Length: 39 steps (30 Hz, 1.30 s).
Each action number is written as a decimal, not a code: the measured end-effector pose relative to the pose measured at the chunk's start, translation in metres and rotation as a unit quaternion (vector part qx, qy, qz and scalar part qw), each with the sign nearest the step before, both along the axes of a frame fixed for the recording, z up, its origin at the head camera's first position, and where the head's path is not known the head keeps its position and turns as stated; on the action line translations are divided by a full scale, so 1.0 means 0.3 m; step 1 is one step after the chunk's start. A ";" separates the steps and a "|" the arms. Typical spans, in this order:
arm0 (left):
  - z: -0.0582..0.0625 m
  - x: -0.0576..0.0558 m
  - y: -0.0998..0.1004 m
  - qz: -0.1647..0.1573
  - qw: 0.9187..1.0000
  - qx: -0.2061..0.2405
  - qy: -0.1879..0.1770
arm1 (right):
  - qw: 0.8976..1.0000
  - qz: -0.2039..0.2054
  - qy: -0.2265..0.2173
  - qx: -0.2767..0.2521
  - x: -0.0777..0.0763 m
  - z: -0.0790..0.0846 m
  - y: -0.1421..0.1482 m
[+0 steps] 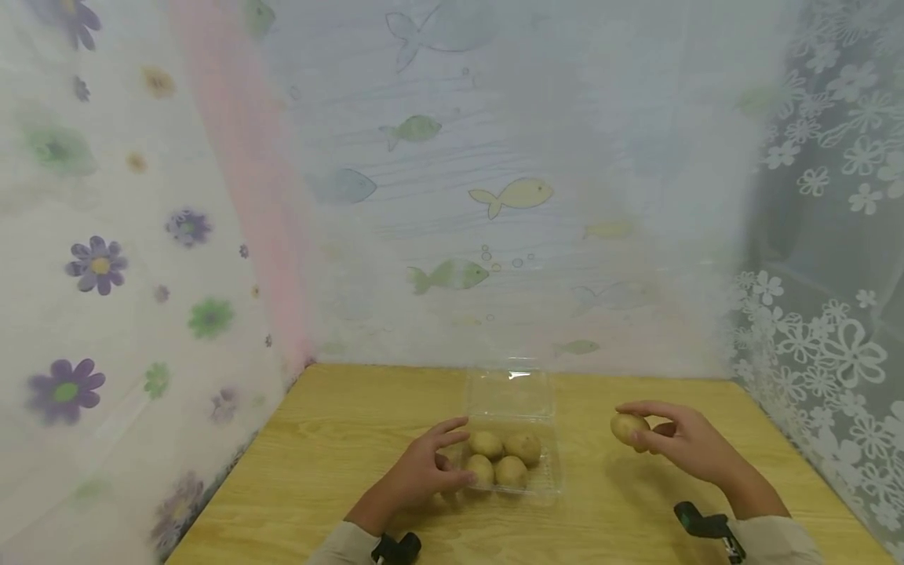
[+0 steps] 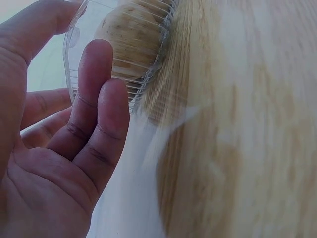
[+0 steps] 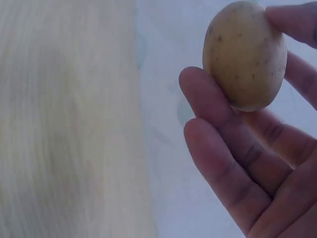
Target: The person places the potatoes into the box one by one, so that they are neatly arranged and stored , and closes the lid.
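Note:
A clear plastic clamshell box stands on the table with its lid raised at the back. Several potatoes lie inside it. My left hand holds the box at its left side, thumb at the near corner and fingers along the wall. In the left wrist view a potato shows through the ribbed plastic, close to the fingertips. To the right of the box, my right hand pinches another potato above the table. The right wrist view shows this potato as oval, pale and dark-specked, between thumb and fingers.
The wooden table reaches back to a fish-print sheet. Flower-print sheets hang on the left and right. Dark wrist devices sit at both cuffs.

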<state>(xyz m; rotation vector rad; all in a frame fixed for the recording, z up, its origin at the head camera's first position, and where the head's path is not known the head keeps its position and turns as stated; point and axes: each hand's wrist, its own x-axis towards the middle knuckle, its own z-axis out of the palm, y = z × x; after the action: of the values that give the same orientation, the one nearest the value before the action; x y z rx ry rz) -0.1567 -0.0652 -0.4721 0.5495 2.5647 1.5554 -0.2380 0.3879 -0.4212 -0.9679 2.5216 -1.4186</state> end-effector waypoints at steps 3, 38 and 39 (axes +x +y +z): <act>0.005 -0.001 0.003 0.003 1.000 -0.003 0.000 | 1.000 -0.012 0.000 -0.011 0.005 0.023 -0.022; 0.020 0.008 0.007 0.004 1.000 0.015 -0.017 | 0.988 -0.044 0.147 -0.030 0.070 0.080 -0.176; 0.021 0.009 0.007 0.004 1.000 0.014 -0.017 | 0.987 -0.045 0.150 -0.032 0.071 0.080 -0.178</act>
<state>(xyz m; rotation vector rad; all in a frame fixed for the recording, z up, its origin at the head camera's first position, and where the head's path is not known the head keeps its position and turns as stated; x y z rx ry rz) -0.1540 -0.0630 -0.4659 0.5120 2.5278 1.5915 -0.2167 0.3347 -0.3974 -1.1742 2.7780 -1.4859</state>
